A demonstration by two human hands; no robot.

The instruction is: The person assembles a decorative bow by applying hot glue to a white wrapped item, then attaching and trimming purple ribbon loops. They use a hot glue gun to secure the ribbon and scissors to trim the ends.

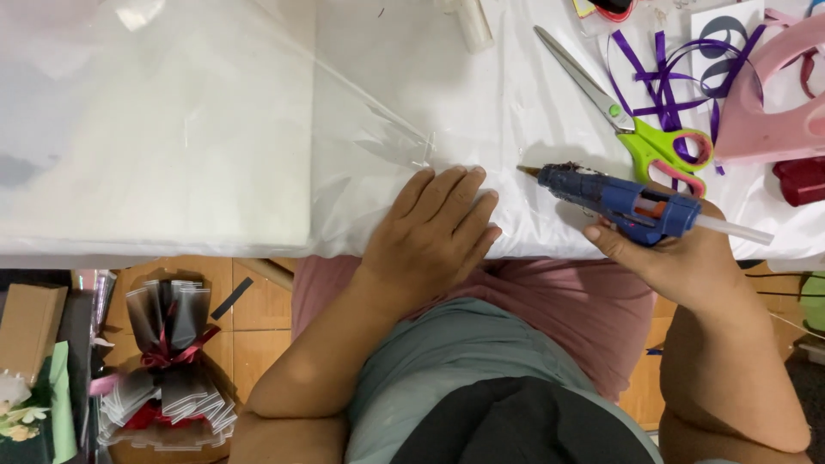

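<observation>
My left hand [438, 225] lies flat, fingers stretched and together, palm down on the clear cellophane sheet [258, 129], pressing its pointed corner against the white table cover [481, 94]; it grips nothing. My right hand [679, 253] is closed around the handle of the blue glue gun [623, 202], nozzle pointing to nine o'clock toward my left fingertips (a gap separates them), a clear glue stick jutting from its back toward three o'clock. At twelve o'clock from the gun lie green-handled scissors [640, 137], with curls of purple ribbon [666, 77] beyond them. On the floor at seven o'clock sits a wrapped bouquet [168, 361].
</observation>
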